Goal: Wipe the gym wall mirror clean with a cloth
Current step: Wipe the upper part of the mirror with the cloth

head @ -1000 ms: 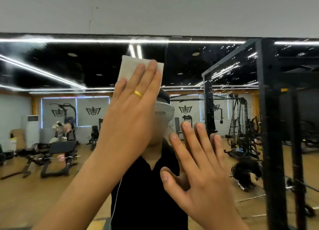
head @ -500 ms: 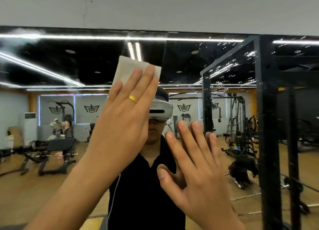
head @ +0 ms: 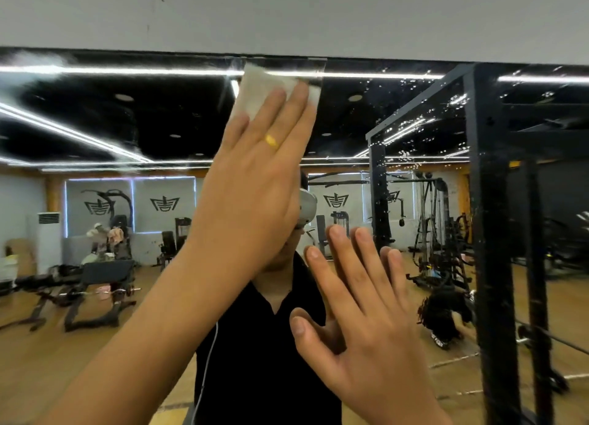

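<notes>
The wall mirror (head: 95, 131) fills most of the view, its top edge running under a white wall. A white cloth (head: 259, 89) lies flat on the glass just below that top edge. My left hand (head: 255, 182), with a gold ring, presses the cloth against the mirror with straight fingers. My right hand (head: 360, 322) is flat on the glass lower right, fingers spread, holding nothing. White droplets speckle the glass (head: 411, 121) to the right of the cloth. A hazy smear (head: 28, 64) shows at the upper left.
The mirror reflects a person in a black shirt, gym benches on the left, and weight machines on a wooden floor. A black steel rack (head: 490, 233) stands tall at the right, close to the glass.
My left hand has slid the cloth upward on the glass, from mid-height to just under the mirror's top edge. My right hand has stayed flat in about the same place.
</notes>
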A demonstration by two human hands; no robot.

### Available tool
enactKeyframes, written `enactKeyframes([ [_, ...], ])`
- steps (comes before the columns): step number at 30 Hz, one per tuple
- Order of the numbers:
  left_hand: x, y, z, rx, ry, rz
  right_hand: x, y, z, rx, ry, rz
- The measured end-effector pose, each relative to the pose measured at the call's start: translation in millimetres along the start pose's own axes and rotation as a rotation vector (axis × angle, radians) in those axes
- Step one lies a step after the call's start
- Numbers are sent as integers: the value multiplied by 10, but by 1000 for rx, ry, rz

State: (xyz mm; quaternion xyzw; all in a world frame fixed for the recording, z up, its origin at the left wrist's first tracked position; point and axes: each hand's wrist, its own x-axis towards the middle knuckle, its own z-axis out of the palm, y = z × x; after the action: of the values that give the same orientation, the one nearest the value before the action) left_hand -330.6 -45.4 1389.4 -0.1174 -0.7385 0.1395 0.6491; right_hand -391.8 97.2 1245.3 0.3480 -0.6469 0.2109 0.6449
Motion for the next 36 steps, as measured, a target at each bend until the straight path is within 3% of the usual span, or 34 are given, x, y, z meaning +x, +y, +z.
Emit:
enactKeyframes([
  [4,-313,11,5,-26,-3,21,-2,-1,1,-14,18,-6],
  [13,603,99,32,-16,-28,-6,16,-17,23,12,28,4],
  [20,-223,167,71,-39,3,26,-3,-5,4,4,22,-6],
  [29,740,262,89,-2,-88,32,9,5,8,16,33,12],
  [36,64,204,98,-52,-17,83,-5,-9,5,15,29,7],
])
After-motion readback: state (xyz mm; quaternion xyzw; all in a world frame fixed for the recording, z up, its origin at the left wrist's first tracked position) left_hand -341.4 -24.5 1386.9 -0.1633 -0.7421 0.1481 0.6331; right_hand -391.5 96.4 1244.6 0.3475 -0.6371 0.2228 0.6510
